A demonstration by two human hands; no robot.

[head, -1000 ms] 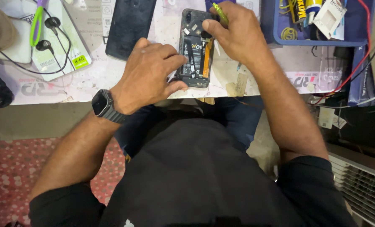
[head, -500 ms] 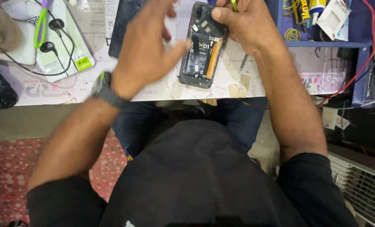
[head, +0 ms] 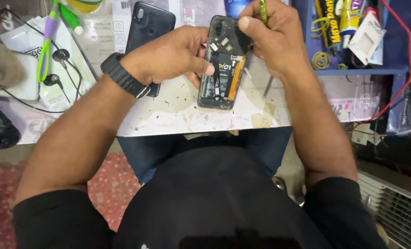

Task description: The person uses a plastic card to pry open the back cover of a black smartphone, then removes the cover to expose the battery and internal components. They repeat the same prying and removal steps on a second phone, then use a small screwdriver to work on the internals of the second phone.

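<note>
Head view, from left to right: black earphones (head: 53, 78) and a green-handled tool (head: 46, 44) lie pushed to the bench's far left, out of your working space. A black phone back cover (head: 148, 27) rests face down just behind your left wrist. Your left hand (head: 168, 57) is partly closed, thumb pressed on the battery face of the opened phone (head: 224, 64), apparently to steady it on the white worktable (head: 168, 115). Your right hand (head: 274, 39) is curled tight around a yellow-green tool (head: 263, 9) at the phone's upper edge. A blue tray (head: 353, 69) of glue tubes sits right.
</note>
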